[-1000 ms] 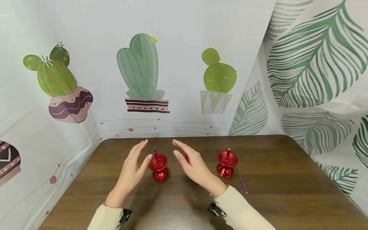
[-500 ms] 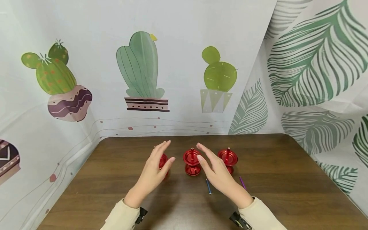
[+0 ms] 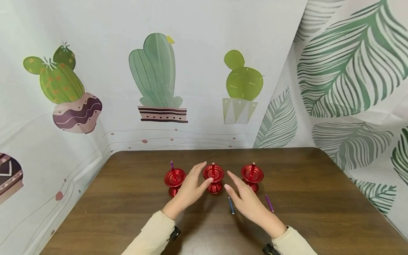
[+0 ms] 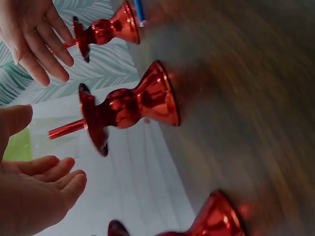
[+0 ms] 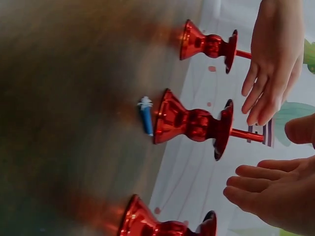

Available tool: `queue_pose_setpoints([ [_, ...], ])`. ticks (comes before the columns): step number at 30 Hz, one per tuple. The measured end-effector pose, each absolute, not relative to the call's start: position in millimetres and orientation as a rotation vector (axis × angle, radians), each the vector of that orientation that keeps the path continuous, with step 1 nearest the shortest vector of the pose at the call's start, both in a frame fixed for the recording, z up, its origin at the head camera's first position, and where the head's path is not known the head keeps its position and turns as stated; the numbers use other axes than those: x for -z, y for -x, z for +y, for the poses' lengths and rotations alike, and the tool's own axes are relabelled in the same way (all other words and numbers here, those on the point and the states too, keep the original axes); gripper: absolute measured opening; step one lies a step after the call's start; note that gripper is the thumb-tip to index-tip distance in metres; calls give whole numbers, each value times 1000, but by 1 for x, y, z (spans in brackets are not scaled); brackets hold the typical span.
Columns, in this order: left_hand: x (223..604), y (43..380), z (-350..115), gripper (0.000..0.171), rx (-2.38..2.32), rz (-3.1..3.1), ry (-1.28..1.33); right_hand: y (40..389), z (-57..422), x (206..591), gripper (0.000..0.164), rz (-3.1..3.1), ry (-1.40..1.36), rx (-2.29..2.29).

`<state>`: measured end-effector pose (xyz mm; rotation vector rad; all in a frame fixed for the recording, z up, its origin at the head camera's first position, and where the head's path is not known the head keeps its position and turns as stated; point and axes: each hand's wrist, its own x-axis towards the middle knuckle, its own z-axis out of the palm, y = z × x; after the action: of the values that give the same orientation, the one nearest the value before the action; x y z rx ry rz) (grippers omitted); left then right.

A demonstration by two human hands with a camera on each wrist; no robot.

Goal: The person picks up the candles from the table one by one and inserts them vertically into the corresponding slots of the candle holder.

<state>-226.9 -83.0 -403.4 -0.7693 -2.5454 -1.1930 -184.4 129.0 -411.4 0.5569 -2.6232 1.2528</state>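
Note:
Three shiny red candle holders stand upright in a row on the wooden table. The left candle holder [image 3: 174, 179] bears a thin purple candle [image 3: 172, 165], slightly tilted. The middle candle holder [image 3: 215, 186] and the right candle holder [image 3: 253, 174] show only a red central tube. My left hand [image 3: 190, 190], fingers extended, hovers between the left and middle holders, hiding part of the left one's base. Palm facing inward, my right hand [image 3: 249, 203] is held between the middle and right holders. Both hands hold nothing; the left wrist view shows the middle holder [image 4: 125, 105] between them, apart from both.
A blue candle [image 3: 231, 205] lies on the table [image 3: 127, 205] in front of the middle holder. Another purple candle [image 3: 269, 203] lies right of my right hand. Behind the table hangs a white cloth [image 3: 200, 71] printed with cacti and leaves.
Both hands have moved rightward, the left from beside the left holder to beside the middle one. The middle holder and blue candle, hidden or partly covered earlier, are now visible.

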Motion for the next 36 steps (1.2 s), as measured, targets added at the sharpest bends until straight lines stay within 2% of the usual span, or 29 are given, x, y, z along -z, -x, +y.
queue_pose_setpoints([
  [14,419,249,-78,68,1205,-2714,754,188,130,427,57,-2785,-549,-1153],
  [36,420,254,-80,63,1150,-2756,756,184,127,430,58,-3149,-516,-812],
])
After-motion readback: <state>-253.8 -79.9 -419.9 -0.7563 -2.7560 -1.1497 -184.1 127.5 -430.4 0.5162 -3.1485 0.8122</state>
